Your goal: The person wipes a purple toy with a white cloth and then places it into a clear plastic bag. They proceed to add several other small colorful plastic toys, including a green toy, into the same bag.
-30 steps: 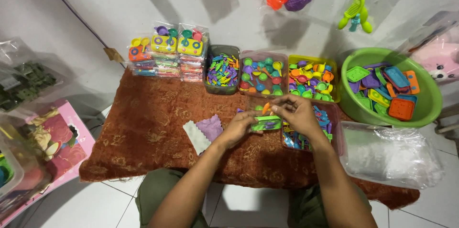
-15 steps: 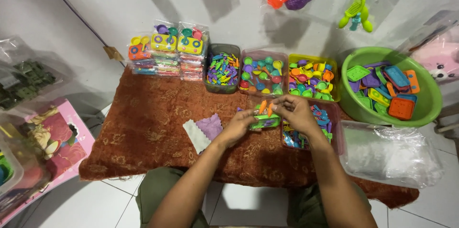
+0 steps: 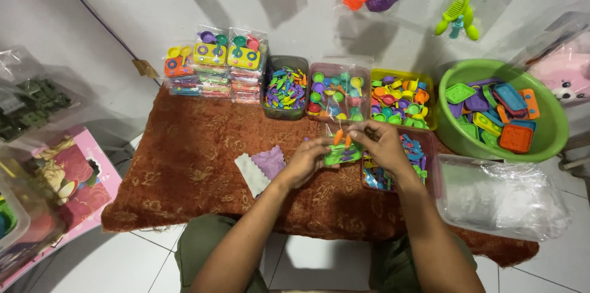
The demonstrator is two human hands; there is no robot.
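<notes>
At bench centre: both hands meet over the rust-brown patterned cloth of the bench, and between them sits a small green plastic toy tray.
Left hand: curled closed around the tray's near-left edge, seemingly propping it level so pieces can go in.
Right hand: fingers pinched at the tray's upper right, next to two small orange plastic pieces standing up from it; which piece is actually gripped I cannot tell.
At 9 o'clock of the hands: a white and a lilac wavy-edged foam pad lie flat, within easy reach.
At 12 o'clock: a row of clear plastic tubs of mixed coloured toy parts, lined up as sorted supply.
At 3 o'clock: another clear tub of blue and pink toy parts, touching the right wrist.
At 2 o'clock: a round green plastic basin of toy trays.
At 11 o'clock: stacked clear-wrapped toy sets.
Change since a second ago: hands and tray sit slightly higher on the cloth; the grip looks unchanged.
</notes>
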